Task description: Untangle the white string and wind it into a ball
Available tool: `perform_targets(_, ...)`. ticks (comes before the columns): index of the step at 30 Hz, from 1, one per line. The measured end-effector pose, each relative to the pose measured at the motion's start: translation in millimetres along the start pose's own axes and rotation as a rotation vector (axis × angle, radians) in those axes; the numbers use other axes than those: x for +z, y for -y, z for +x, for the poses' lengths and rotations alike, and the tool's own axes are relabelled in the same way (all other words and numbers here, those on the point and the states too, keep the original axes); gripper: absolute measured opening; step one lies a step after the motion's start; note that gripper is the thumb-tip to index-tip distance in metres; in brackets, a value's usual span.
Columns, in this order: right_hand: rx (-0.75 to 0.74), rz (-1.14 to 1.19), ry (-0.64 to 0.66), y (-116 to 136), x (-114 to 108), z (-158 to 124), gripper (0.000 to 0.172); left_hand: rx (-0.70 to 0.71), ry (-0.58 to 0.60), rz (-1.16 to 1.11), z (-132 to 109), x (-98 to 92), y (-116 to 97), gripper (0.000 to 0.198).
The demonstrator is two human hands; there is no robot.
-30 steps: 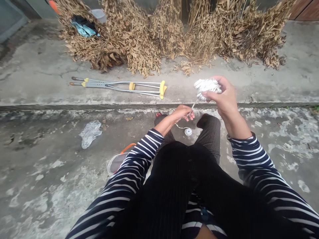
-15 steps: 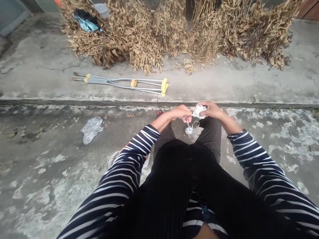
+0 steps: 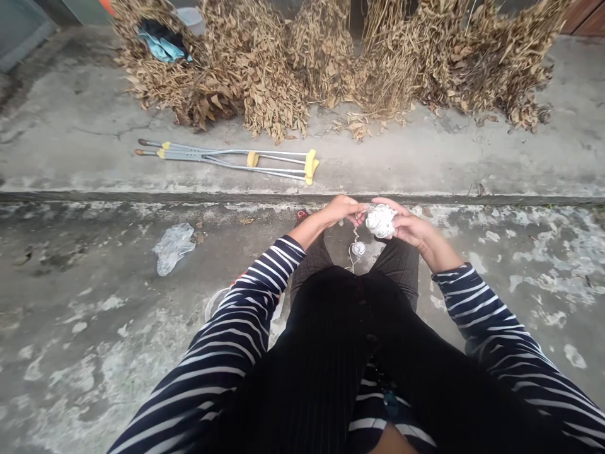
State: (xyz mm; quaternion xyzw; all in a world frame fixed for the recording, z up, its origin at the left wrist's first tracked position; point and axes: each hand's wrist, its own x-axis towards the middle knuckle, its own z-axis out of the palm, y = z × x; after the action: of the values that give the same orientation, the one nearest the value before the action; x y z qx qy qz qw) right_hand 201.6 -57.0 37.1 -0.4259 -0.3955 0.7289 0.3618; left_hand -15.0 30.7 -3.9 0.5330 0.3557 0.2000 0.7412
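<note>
In front of my knees, my right hand (image 3: 410, 227) grips a white ball of cord (image 3: 380, 221) from its right side. My left hand (image 3: 344, 210) is close by on the left, its fingers pinching the cord strand that runs to the ball. Below my left fingers a kinked length of cord (image 3: 356, 233) hangs down. It leads toward a small white coil (image 3: 358, 248) between my legs, low or on the ground; I cannot tell which.
Silver crutches (image 3: 227, 157) with yellow pads lie on the raised concrete step (image 3: 425, 164). Behind them stand bundles of dried plants (image 3: 283, 69), with a blue and black cloth (image 3: 165, 43) on them. A crumpled clear plastic bag (image 3: 174, 247) lies to the left on the ground.
The ball of cord has turned and sits slightly lower, with more of it showing as my right hand shifted down. The loose strand below has changed from a loop to a kinked, hanging line.
</note>
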Motion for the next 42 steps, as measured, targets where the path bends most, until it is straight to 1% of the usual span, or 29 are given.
perform_targets(2, -0.072, 0.003, -0.02, 1.2, 0.6, -0.2, 0.079, 0.026, -0.018, -0.072, -4.1, 6.8, 3.8, 0.044)
perform_targets(4, -0.093, 0.01, -0.05, 3.8, -0.6, -0.1, 0.082, 0.077, 0.02, -0.143, -10.6, 12.5, 2.6, 0.042)
perform_targets(7, -0.08, 0.011, -0.092, 8.1, -1.0, -1.4, 0.079, 0.114, 0.114, -0.192, -19.7, 15.3, -4.8, 0.048)
perform_targets(11, -0.079, -0.003, -0.079, 12.5, 8.6, -5.5, 0.077, 0.128, 0.112, -0.162, -22.6, 11.7, -13.4, 0.038)
perform_targets(13, -0.105, 0.019, -0.076, 16.8, 14.5, -6.4, 0.073, 0.153, 0.133, -0.126, -21.3, 9.7, -14.8, 0.036)
perform_targets(15, -0.149, 0.037, -0.103, 23.7, 17.3, -5.2, 0.066, 0.17, 0.16, -0.102, -20.5, 8.8, -14.2, 0.036)
perform_targets(17, -0.17, 0.051, -0.155, 33.1, 16.1, -2.0, 0.056, 0.176, 0.158, -0.104, -21.0, 9.3, -11.5, 0.038)
perform_targets(21, -0.132, 0.068, -0.295, 53.7, 10.7, 7.8, 0.042, 0.146, 0.146, -0.146, -25.0, 13.8, -1.3, 0.047)
perform_targets(24, -0.175, 0.065, -0.372, 64.6, 12.6, 16.5, 0.038, 0.132, 0.184, -0.173, -27.9, 18.6, 2.9, 0.048)
perform_targets(27, -0.257, 0.03, -0.404, 67.5, 15.9, 27.8, 0.04, 0.149, 0.233, -0.202, -29.4, 22.4, -2.7, 0.047)
perform_targets(29, -0.34, -0.059, -0.426, 65.9, 14.7, 36.1, 0.043, 0.143, 0.263, -0.218, -30.2, 24.0, -9.8, 0.046)
perform_targets(31, -0.459, -0.214, -0.475, 63.9, 9.7, 42.9, 0.045, 0.12, 0.305, -0.231, -32.1, 25.4, -15.7, 0.044)
perform_targets(33, -0.599, -0.43, -0.565, 63.0, 2.0, 47.1, 0.047, 0.094, 0.344, -0.24, -35.4, 27.7, -18.0, 0.041)
perform_targets(35, -0.727, -0.673, -0.684, 62.7, -6.3, 48.9, 0.048, 0.065, 0.379, -0.245, -39.6, 31.2, -16.8, 0.04)
perform_targets(37, -0.812, -0.874, -0.771, 60.1, -13.5, 50.0, 0.047, 0.041, 0.395, -0.26, -44.1, 35.1, -14.7, 0.04)
perform_targets(39, -0.833, -0.995, -0.761, 52.8, -19.2, 51.3, 0.042, 0.029, 0.395, -0.277, -48.4, 37.3, -14.9, 0.041)
perform_targets(42, -0.781, -1.038, -0.652, 33.7, -25.8, 52.2, 0.036, 0.052, 0.335, -0.265, -53.9, 33.6, -22.7, 0.039)
